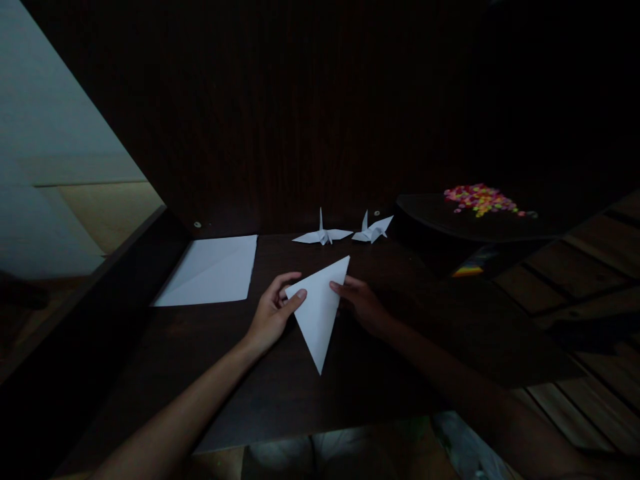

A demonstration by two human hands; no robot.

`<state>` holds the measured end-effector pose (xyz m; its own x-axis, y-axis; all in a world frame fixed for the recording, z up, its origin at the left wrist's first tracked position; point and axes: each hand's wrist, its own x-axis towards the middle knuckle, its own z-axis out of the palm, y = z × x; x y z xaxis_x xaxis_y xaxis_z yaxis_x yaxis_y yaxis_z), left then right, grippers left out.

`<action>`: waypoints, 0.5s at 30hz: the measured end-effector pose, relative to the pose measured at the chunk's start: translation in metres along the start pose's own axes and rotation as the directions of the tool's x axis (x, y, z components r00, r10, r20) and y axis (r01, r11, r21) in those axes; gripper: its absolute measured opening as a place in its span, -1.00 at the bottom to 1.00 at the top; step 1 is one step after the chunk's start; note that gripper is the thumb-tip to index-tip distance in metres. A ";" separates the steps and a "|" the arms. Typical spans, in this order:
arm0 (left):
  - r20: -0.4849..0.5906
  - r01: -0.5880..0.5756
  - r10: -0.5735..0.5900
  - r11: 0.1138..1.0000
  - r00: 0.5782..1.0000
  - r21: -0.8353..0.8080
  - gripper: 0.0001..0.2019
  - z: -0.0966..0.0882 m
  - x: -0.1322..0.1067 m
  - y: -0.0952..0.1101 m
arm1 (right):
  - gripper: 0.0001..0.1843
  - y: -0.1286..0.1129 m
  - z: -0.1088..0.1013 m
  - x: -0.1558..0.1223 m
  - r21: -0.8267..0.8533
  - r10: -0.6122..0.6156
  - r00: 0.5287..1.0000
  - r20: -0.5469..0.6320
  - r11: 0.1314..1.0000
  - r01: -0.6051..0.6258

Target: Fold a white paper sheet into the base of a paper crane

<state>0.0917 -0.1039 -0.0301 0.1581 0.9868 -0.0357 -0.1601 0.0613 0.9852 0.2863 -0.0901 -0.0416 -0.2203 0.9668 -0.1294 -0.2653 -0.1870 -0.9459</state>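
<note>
both hands, left hand (273,313) and right hand (361,305), pinched the folded paper triangle (319,308) on the dark table (210,360); 2 paper cranes (345,233) sat behind.

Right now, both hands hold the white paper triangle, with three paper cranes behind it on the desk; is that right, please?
Not quite: the head view shows two paper cranes, not three. The left hand and right hand do hold the white paper triangle.
</note>
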 end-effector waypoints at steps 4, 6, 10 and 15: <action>-0.019 -0.041 0.043 0.997 0.999 0.072 -0.55 -0.003 0.001 0.002 | -0.52 0.000 0.002 -0.002 0.071 -0.013 0.999 0.036 0.997 0.010; -0.023 -0.023 0.025 0.997 0.999 0.072 -0.54 -0.005 0.001 0.002 | -0.45 -0.002 0.003 -0.003 0.080 -0.030 0.998 0.061 0.996 0.025; 0.034 0.056 -0.055 0.998 0.998 -0.003 -0.41 -0.007 0.002 0.000 | -0.20 -0.006 0.001 -0.005 0.049 -0.080 0.991 0.106 0.996 0.076; 0.049 0.060 -0.060 0.998 0.997 0.020 -0.41 -0.006 0.001 0.000 | -0.22 -0.003 -0.001 -0.004 0.023 -0.099 0.990 0.101 0.995 0.097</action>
<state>0.0862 -0.1021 -0.0313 0.2155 0.9726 -0.0869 -0.1312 0.1170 0.9844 0.2890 -0.0929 -0.0389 -0.2868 0.9580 -0.0047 -0.3066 -0.0964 -0.9470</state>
